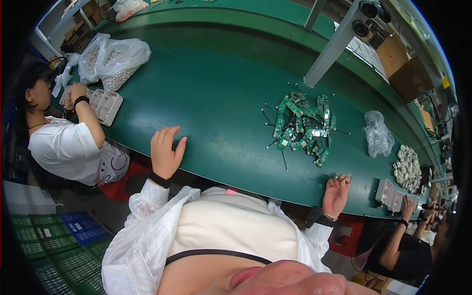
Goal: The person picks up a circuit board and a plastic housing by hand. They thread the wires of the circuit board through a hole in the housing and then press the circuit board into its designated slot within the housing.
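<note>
My left hand (166, 151) hovers at the near edge of the green table, palm down, its fingers stretched and nothing in it. Close to the same edge, further right, my right hand (336, 193) is turned palm up with its fingers curled in. Its fingertips pinch a small pale piece that is too small to name. Beyond and to the left of that hand lies a loose pile of small green circuit boards (294, 109), several with thin black wires sticking out.
A crumpled clear plastic bag (377, 133) lies right of the boards, near a heap of whitish parts (407, 168) and a grey compartment tray (386, 191). A metal post (330, 46) rises behind. Co-workers sit at both sides; bags of small parts (118, 59) stand far left.
</note>
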{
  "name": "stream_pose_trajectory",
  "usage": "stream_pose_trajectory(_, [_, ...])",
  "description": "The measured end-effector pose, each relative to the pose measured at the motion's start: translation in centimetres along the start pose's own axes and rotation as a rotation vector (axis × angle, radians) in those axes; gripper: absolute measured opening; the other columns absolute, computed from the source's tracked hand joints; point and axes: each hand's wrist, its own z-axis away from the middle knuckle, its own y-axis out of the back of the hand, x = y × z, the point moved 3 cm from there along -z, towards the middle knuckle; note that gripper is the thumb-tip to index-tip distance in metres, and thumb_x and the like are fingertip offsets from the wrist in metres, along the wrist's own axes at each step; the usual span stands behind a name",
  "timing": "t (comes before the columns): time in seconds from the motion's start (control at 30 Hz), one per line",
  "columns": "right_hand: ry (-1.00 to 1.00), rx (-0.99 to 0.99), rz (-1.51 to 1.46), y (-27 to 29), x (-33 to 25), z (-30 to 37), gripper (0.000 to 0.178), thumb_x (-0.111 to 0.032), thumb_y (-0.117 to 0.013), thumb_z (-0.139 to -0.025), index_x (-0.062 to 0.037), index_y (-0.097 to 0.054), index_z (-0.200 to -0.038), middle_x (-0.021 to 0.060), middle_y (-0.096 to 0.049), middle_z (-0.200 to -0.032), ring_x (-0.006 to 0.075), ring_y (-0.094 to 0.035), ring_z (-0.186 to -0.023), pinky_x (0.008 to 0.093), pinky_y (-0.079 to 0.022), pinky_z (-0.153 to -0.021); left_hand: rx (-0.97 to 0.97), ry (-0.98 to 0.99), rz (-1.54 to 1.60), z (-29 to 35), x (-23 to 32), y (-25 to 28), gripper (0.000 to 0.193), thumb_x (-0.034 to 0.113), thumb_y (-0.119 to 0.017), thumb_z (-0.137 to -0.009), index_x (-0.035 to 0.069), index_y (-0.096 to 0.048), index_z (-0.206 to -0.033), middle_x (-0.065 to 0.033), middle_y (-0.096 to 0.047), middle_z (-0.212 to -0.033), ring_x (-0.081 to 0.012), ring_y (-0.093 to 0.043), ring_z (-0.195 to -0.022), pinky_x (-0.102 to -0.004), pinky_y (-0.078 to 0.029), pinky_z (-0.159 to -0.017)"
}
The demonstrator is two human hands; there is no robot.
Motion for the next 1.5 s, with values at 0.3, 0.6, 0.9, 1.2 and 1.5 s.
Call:
stream_pose_trajectory(0.3, [-0.001, -0.043, -0.024, 0.3, 0.1, -0.1, 0.014, 0.001, -0.061, -0.101, -0.0061, -0.062, -0.113, 0.0080, -0.064, -0.111, 0.0177, -0.058, -0.095, 0.0323, -0.047, -0.085, 0.079, -0.023, 0.033, -0.2, 0.0, -0.2, 0.032, 0.015, -0.073, -0.091, 0.002, -0.064, -0.119, -0.0138, -0.067, -0.110, -0.0344, -0.062, -0.100, -0.0432, -0.048, -0.090])
stream_pose_trajectory(0.6, [0.010, -0.030, -0.034, 1.1, 0.3, -0.2, 0.014, 0.000, -0.062, -0.100, -0.0060, -0.063, -0.113, 0.0081, -0.064, -0.113, 0.0180, -0.057, -0.094, 0.0327, -0.047, -0.086, 0.075, 0.027, 0.180, 0.1, -1.0, -0.9, 0.030, 0.013, -0.075, -0.089, 0.003, -0.065, -0.115, -0.0127, -0.069, -0.109, -0.0350, -0.063, -0.104, -0.0437, -0.048, -0.093])
stream_pose_trajectory(0.9, [-0.025, -0.127, -0.028, 1.0, 0.3, -0.6, 0.015, 0.000, -0.060, -0.102, -0.0064, -0.060, -0.115, 0.0074, -0.063, -0.116, 0.0178, -0.056, -0.097, 0.0324, -0.048, -0.087, 0.047, -0.024, 0.233, 0.0, -1.0, -1.0, 0.026, 0.011, -0.074, -0.088, 0.003, -0.065, -0.111, -0.0119, -0.070, -0.107, -0.0337, -0.065, -0.102, -0.0424, -0.050, -0.092])
stream_pose_trajectory(1.2, [-0.040, -0.092, -0.008, 0.5, 0.6, -0.7, 0.013, 0.000, -0.062, -0.101, -0.0052, -0.063, -0.112, 0.0080, -0.064, -0.113, 0.0177, -0.056, -0.093, 0.0330, -0.047, -0.086, 0.058, 0.021, 0.261, -0.1, -1.8, -1.3, 0.022, 0.010, -0.073, -0.091, 0.001, -0.065, -0.110, -0.0129, -0.068, -0.105, -0.0316, -0.064, -0.102, -0.0399, -0.050, -0.092])
stream_pose_trajectory(1.5, [-0.050, -0.132, 0.019, 1.1, 0.3, -0.7, 0.015, 0.001, -0.059, -0.102, -0.0051, -0.062, -0.115, 0.0080, -0.065, -0.115, 0.0171, -0.056, -0.095, 0.0326, -0.048, -0.088, 0.053, 0.071, 0.243, -0.4, -1.6, -1.5, 0.022, 0.010, -0.073, -0.091, 0.001, -0.065, -0.109, -0.0125, -0.068, -0.102, -0.0297, -0.065, -0.100, -0.0383, -0.051, -0.090])
